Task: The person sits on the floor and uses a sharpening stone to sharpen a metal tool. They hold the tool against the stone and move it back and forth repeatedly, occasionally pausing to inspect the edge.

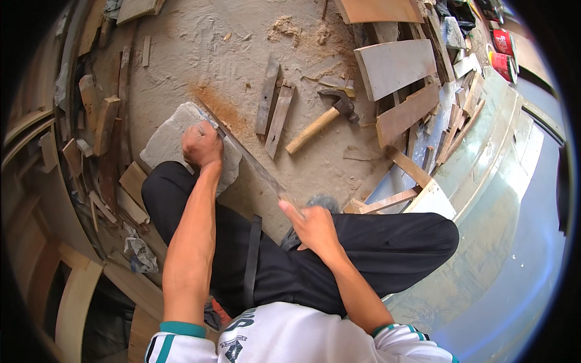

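Note:
My right hand (311, 227) is closed around the near end of a long, narrow saw-like blade (251, 160), seen almost edge-on. The blade slants away to the far left, along the right side of a pale, rough stone block (166, 136). My left hand (203, 145) is a fist over the top of this block, close beside the blade. What its fingers hold is hidden, though a small pale bit shows at their far side. Orange-brown sawdust (221, 109) lies on the ground around the blade's far end.
A claw hammer (321, 124) with a wooden handle lies right of two wood strips (279, 118). Boards and offcuts (399, 69) are heaped at the right, near a glass sheet (484, 169) and red cans (502, 54). More wood scraps (106, 124) line the left.

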Available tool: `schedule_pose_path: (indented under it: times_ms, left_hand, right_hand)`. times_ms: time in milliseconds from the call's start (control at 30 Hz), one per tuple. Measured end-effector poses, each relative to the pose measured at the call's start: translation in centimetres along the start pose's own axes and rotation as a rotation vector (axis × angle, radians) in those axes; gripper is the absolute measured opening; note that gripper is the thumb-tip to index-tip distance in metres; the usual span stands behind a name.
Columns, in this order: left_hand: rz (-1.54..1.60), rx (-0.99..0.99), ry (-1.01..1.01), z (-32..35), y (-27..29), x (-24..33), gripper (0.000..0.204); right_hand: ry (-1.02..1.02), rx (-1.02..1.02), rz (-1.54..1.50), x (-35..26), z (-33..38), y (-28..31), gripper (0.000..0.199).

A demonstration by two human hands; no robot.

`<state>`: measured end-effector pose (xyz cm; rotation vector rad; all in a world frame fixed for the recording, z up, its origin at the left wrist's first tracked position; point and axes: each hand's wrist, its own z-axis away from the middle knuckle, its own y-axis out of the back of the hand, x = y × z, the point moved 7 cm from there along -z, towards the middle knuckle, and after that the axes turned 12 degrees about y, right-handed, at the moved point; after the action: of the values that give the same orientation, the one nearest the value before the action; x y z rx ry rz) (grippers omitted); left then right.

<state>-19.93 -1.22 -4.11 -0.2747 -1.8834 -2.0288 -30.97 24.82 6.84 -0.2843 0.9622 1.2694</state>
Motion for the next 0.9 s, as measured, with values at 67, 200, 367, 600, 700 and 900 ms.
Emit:
schedule_pose_path:
  times_ms: [67,200,367,600,700,900]
  left_hand:
    - [0.005,-0.019,-0.044,0.3,0.1,0.3,0.029]
    - [-0.039,0.042,-0.073,0.8,0.1,0.6,0.028]
    - [-0.007,0.0,-0.186,1.8,0.3,1.2,0.028]
    - [0.021,-0.005,-0.181,1.6,-0.2,0.7,0.03]
    - [0.031,-0.003,-0.175,1.3,-0.3,0.3,0.033]
    - [0.008,-0.036,-0.112,1.4,-0.2,0.8,0.031]
  right_hand:
    - [0.004,-0.099,0.129,-0.7,-3.3,-1.5,0.07]
    - [-0.105,-0.096,0.076,-1.3,-6.7,-2.4,0.067]
    - [-0.181,0.01,-0.098,1.5,1.5,-0.9,0.077]
    - [-0.178,-0.003,-0.011,0.0,-1.1,-2.2,0.08]
    - [-0.191,0.014,-0.022,-0.1,0.5,-2.1,0.08]
    - [-0.13,0.029,-0.038,0.6,-1.5,-2.5,0.08]
